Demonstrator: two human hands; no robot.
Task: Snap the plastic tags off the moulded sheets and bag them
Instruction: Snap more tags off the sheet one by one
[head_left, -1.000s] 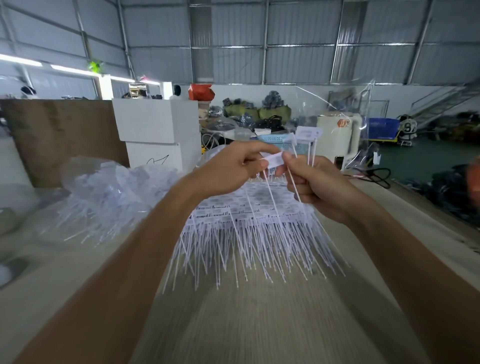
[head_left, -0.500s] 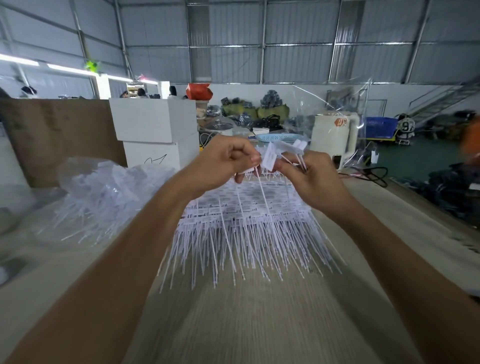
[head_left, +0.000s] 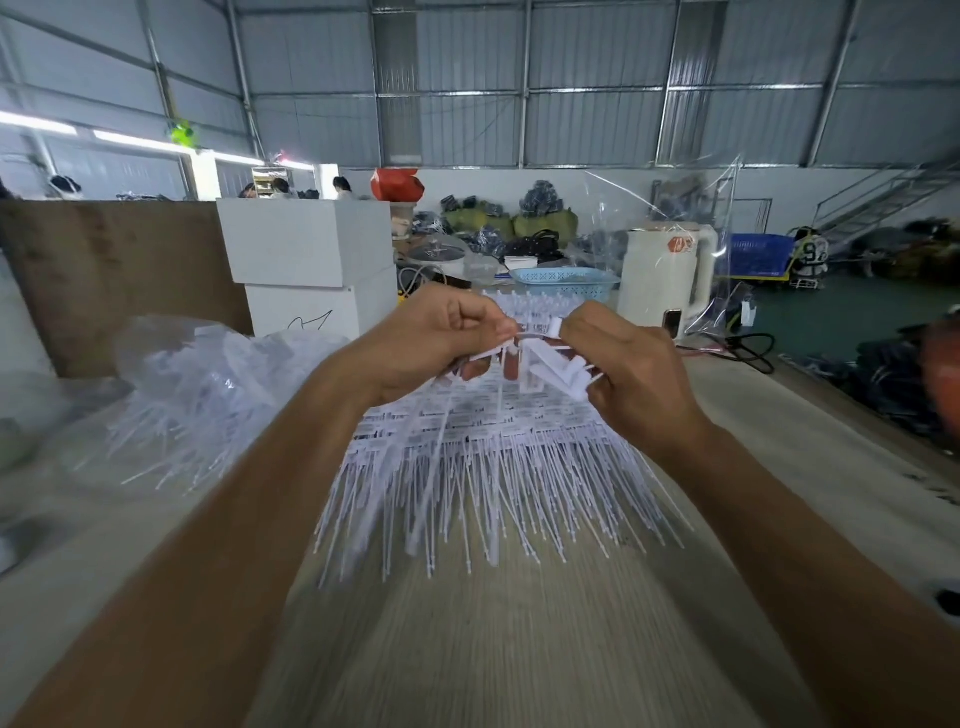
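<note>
Here, two bare forearms reached over a pale table (head_left: 519, 649). The left hand (head_left: 431, 345) pinched one end of a strip of white tags (head_left: 553, 366); the right hand (head_left: 636, 379) curled round the other end, just above the heap of moulded sheets (head_left: 483, 457). A clear bag of loose tags (head_left: 208, 384) lay to the left. Beyond stood white boxes (head_left: 306, 260), a blue basket (head_left: 563, 278) and a cream kettle (head_left: 667, 280). Compared with half a second before, the hands had lowered and the strip had tilted flatter.

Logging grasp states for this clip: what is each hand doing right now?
Left hand: fingers curled, pinching the white plastic tags.
Right hand: fingers curled, gripping the same tags.
</note>
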